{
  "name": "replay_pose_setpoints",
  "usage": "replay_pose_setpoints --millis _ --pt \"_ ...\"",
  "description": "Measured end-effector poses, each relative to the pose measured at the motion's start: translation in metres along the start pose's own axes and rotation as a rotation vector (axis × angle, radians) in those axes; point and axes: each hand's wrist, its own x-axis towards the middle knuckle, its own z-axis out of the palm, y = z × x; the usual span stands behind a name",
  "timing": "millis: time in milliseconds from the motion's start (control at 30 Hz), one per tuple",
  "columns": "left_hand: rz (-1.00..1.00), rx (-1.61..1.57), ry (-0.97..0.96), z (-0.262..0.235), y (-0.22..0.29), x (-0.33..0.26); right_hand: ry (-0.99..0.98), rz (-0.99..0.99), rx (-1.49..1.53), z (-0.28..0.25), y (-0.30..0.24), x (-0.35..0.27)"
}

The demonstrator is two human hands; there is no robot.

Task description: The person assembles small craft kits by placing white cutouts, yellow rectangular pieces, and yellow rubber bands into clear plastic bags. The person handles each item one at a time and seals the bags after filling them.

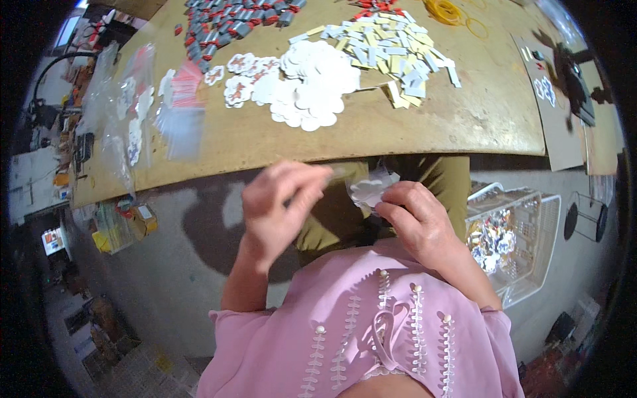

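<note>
Above my lap, my right hand (423,222) is closed on a small clear plastic bag (387,176). A white scalloped card (367,192) shows inside or against the bag. To its left my left hand (275,202) is raised, thumb and forefinger pinched together and somewhat blurred. A faint, clear sliver shows at those fingertips, too smeared to name. On the table beyond lies a heap of white scalloped cards (312,79), with some printed ones (252,76) beside it. A fan of clear bags with pink tops (182,123) lies to the left.
The wooden table (464,129) carries grey-and-red small parts (232,26), yellow and grey strips (398,53) and yellow rubber bands (446,12). Larger plastic bags (136,113) hang over its left edge. A plastic basket (531,232) of shiny packets stands at my right; a stool (587,215) is beyond.
</note>
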Motion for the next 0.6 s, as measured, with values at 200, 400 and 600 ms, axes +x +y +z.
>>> replay_pose_setpoints --millis 200,400,600 --pt "0.259 0.023 -0.025 0.033 0.033 -0.016 0.015 0.007 0.041 0.001 -0.003 0.000" --pt "0.303 0.242 -0.072 0.045 0.033 -0.015 0.013 0.011 0.066 0.004 -0.005 -0.003" --pt "0.331 0.122 -0.130 0.047 0.032 0.009 0.061 0.070 0.007 0.001 0.004 -0.010"
